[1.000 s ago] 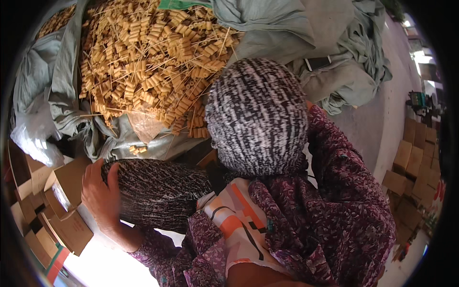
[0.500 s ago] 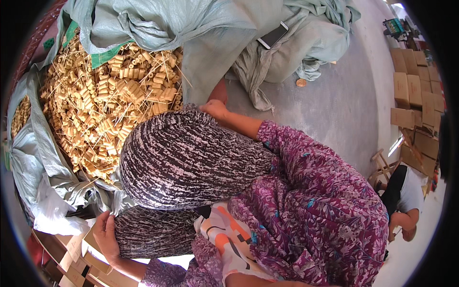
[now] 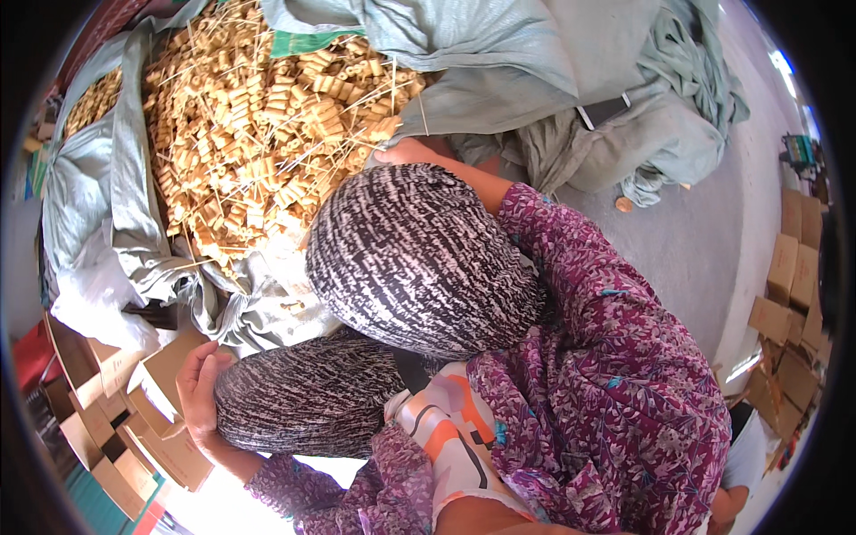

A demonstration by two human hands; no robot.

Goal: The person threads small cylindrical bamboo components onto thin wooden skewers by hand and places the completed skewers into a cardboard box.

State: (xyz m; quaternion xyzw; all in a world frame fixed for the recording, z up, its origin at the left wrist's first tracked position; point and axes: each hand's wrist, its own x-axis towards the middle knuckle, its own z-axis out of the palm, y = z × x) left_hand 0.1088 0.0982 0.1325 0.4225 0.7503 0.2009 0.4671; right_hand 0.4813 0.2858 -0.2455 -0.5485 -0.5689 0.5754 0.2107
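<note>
My left hand (image 3: 201,385) rests beside the end of my nearer knee, in black-and-white patterned trousers (image 3: 303,392). Its fingers are loosely stretched, with nothing seen in them. Past the other raised knee (image 3: 419,259), my right hand (image 3: 407,152) lies at the edge of a large heap of tan, short ribbed tube-like pieces (image 3: 259,134) mixed with thin sticks. The fingers of that hand are mostly hidden by the knee and the sack edge. Around the heap runs a grey-green woven sack (image 3: 481,53), rolled open.
On the sack cloth at the right lies a phone (image 3: 606,111). A clear plastic bag (image 3: 102,294) hangs at the left, above open cardboard boxes (image 3: 169,437). More cartons (image 3: 789,276) are stacked at the far right. Another person (image 3: 744,455) is partly seen at the lower right.
The view has shifted, so the heap and sack now appear farther right and higher. My raised knee stands more upright. Both hands stay near my knees.
</note>
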